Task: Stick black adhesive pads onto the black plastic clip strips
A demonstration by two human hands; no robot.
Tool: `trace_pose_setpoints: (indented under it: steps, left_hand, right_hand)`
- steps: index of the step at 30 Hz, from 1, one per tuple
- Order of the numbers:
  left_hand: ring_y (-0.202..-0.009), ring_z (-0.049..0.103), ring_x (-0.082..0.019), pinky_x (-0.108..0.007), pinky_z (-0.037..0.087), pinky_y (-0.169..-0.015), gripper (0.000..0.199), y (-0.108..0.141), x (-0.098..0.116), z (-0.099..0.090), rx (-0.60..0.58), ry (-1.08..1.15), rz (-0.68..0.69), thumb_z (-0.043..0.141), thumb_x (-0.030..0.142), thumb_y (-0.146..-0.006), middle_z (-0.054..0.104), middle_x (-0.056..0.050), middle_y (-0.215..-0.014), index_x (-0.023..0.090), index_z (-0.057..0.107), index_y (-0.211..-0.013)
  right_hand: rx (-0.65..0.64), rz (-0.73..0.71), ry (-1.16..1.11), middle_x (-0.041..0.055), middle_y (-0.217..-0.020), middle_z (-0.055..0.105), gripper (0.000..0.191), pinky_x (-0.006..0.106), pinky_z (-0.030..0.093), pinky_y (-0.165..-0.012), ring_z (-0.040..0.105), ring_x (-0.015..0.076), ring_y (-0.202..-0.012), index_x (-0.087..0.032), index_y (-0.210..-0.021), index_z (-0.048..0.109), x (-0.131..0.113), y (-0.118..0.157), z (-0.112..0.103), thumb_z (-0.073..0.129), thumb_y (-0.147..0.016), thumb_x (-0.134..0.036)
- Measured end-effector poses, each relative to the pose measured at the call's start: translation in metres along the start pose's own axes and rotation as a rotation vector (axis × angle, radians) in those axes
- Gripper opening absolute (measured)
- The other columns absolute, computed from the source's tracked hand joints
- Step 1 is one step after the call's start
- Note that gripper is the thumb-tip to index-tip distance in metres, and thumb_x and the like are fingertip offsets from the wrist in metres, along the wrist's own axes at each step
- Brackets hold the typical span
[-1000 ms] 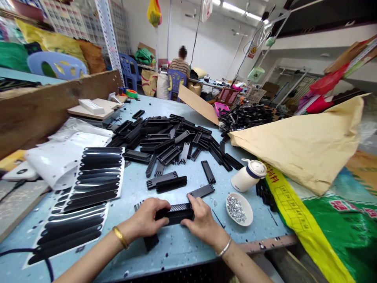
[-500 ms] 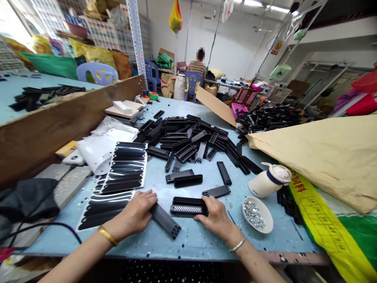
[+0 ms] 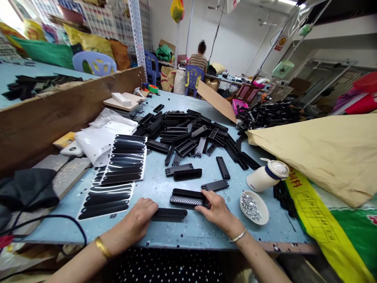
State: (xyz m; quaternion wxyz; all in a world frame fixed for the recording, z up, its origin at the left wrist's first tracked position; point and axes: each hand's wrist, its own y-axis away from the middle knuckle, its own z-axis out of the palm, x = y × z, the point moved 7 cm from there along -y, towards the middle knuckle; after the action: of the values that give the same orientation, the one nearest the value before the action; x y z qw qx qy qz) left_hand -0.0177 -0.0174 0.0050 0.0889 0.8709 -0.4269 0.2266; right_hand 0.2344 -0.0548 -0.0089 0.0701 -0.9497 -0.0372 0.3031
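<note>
My left hand [image 3: 141, 216] is closed around the left end of a black bar [image 3: 172, 214] near the front edge of the table [image 3: 165, 236]; whether the bar touches the surface I can't tell. My right hand [image 3: 217, 208] grips the right end of a bar pair [image 3: 186, 197] between thumb and fingers, the two lying side by side, the nearer with a shiny cross-hatched face. Just right of that hand sits a white bowl [image 3: 265, 214] holding a heap of small silvery metal bits [image 3: 250, 207]. Just beyond the bowl is a cream bottle [image 3: 259, 179], lid on, contents hidden. To my left lie sheets [image 3: 145, 165] bearing rows of glossy black strips [image 3: 125, 159]. Past a few loose bars, a big heap of black bars [image 3: 188, 135] spreads across the middle. On the right, a sheet of brown paper [image 3: 312, 151] partly covers a yellow-and-green sack [image 3: 312, 212]. Farther off, a pink bin [image 3: 240, 105] stands beside another dark heap [image 3: 268, 118]; what it holds is too small to tell. Farthest, a tan sack [image 3: 167, 79] and a white sack [image 3: 179, 84] stand near a seated co-worker [image 3: 198, 62], and a yellow bag [image 3: 176, 11] hangs above.
</note>
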Motion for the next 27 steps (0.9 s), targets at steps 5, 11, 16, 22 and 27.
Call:
trace_pose_setpoints:
  steps: [5,11,16,22,27]
  left_hand:
    - [-0.077,0.051,-0.023,-0.036,0.039,-0.073,0.024,-0.011,0.002,0.002,0.013,0.095,-0.049,0.037,0.000,-0.077,0.058,-0.007,-0.077,0.020,0.047,-0.069]
    - [-0.065,0.058,-0.018,-0.028,0.045,-0.061,0.010,-0.021,0.002,0.003,-0.043,0.223,-0.171,0.052,0.013,-0.074,0.063,-0.001,-0.070,0.018,0.059,-0.078]
    - [-0.046,0.060,-0.014,-0.024,0.047,-0.047,0.024,-0.013,-0.006,0.013,-0.100,0.314,-0.272,0.045,0.026,-0.088,0.066,0.001,-0.061,0.016,0.067,-0.086]
    - [-0.099,0.064,-0.029,-0.044,0.051,-0.090,0.029,0.016,-0.002,0.002,0.265,-0.057,-0.063,0.058,0.033,-0.088,0.066,-0.012,-0.116,0.025,0.063,-0.116]
    - [-0.095,0.063,-0.023,-0.034,0.052,-0.084,0.033,0.011,0.005,0.007,0.139,0.055,0.010,0.050,0.014,-0.087,0.065,-0.009,-0.105,0.022,0.058,-0.118]
  right_hand:
    - [-0.045,-0.014,-0.017,0.0042,-0.081,0.063,0.052,0.031,0.049,-0.066,0.057,0.0183,-0.067,-0.013,-0.119,0.063,-0.008,-0.002,0.001,0.079,-0.072,-0.029]
    - [-0.049,-0.013,-0.023,0.0045,-0.083,0.062,0.050,0.031,0.049,-0.069,0.057,0.0191,-0.071,-0.013,-0.121,0.060,-0.010,-0.001,0.002,0.077,-0.074,-0.021]
    - [-0.062,-0.015,-0.044,0.0082,-0.094,0.064,0.060,0.034,0.051,-0.077,0.060,0.0212,-0.080,-0.012,-0.129,0.055,-0.007,-0.001,0.004,0.076,-0.073,-0.017]
    - [-0.106,0.025,-0.079,0.0111,-0.102,0.063,0.063,0.036,0.050,-0.081,0.060,0.0222,-0.084,-0.012,-0.133,0.052,-0.007,0.001,0.005,0.072,-0.074,-0.016]
    - [-0.158,0.079,-0.130,0.0077,-0.096,0.061,0.062,0.033,0.050,-0.079,0.057,0.0180,-0.075,-0.013,-0.132,0.055,-0.004,0.000,0.003,0.069,-0.072,-0.014]
